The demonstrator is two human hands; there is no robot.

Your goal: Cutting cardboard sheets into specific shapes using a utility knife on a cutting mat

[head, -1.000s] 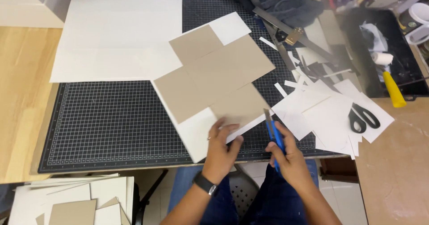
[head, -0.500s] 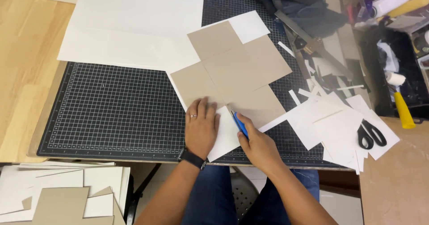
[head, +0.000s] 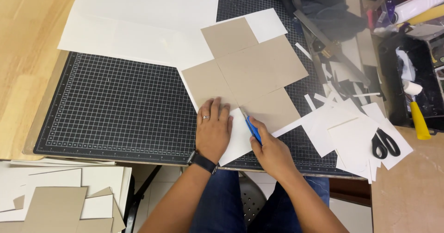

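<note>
A white sheet (head: 266, 22) with several tan cardboard panels (head: 259, 69) stuck on it lies on the black gridded cutting mat (head: 115, 117). My left hand (head: 212, 130), with a ring and a dark wristwatch, presses flat on the sheet's near corner, fingers apart. My right hand (head: 273, 152) grips a blue utility knife (head: 252, 128); its blade tip touches the white paper beside the nearest tan panel.
Large white sheets (head: 138, 22) cover the mat's far left. White offcuts (head: 347, 131) and black scissors (head: 383, 144) lie at right. A metal ruler (head: 330, 45), dark cloth and a black tray with a yellow-handled tool (head: 418, 119) sit far right. Stacked boards (head: 60, 200) lie below left.
My left hand moved from the sheet's edge up onto it and lies flat. My right hand brought the knife left, onto the paper next to the tan panel.
</note>
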